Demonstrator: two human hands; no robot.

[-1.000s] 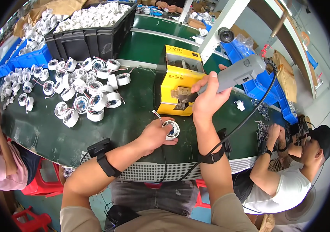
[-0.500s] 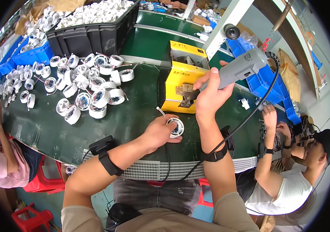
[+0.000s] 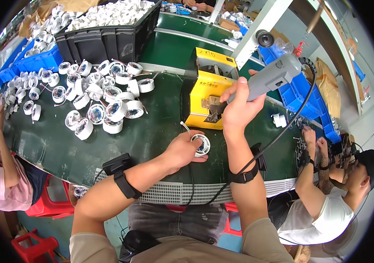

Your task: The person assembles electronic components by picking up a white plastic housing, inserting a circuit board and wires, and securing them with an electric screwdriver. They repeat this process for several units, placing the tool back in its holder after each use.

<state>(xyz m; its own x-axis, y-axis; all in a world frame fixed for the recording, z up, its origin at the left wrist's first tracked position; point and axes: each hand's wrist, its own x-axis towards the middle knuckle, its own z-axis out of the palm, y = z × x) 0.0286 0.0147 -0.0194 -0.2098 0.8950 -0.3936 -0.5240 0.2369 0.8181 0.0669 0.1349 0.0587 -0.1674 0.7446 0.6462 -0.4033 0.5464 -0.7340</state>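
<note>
Round white housing (image 3: 203, 147) in left hand (image 3: 181, 151).

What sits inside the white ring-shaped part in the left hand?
Inside the white ring-shaped part, a blue insert shows; the left hand covers some of it, and its underside cannot be seen.

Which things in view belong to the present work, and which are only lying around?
In the work:
- white round part, in the left hand
- grey corded tool, in the right hand
- probably the yellow machine and similar parts

Apparently just around:
- red stool
- brown paper
</note>
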